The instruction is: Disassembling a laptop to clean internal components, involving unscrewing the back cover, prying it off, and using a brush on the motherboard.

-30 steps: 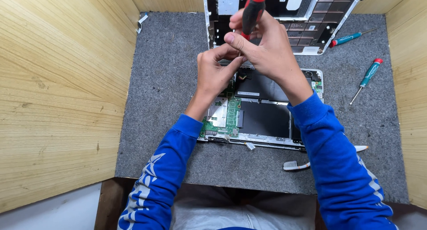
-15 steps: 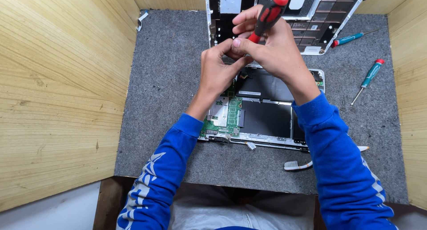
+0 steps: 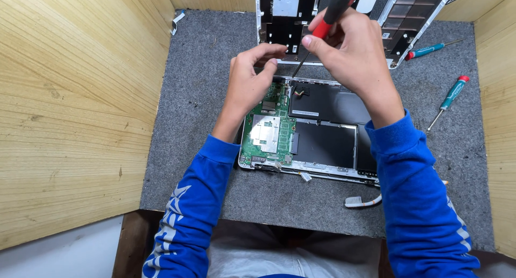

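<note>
In the head view, a red-and-black screwdriver [image 3: 329, 17] was gripped in the right hand [image 3: 352, 55], the fingers closed around its handle and the thin shaft angled down toward the top edge of the opened laptop base [image 3: 317, 130]. The left hand [image 3: 250, 79] was held just beside the tip, thumb and forefinger pinched narrowly together as if on a small part; whether anything was actually held between them could not be told. The work would be done well, it was judged, if the tip were kept seated squarely and steadied by the left fingertips so that no slip onto the green circuit board [image 3: 269, 128] occurred. The tip lay directly below and right of the left fingertips, nearly touching them. The laptop base lay flat on the grey mat [image 3: 204, 95], with the detached cover [image 3: 333, 25] beyond it and two teal screwdrivers [image 3: 451, 95] well apart at right.
</note>
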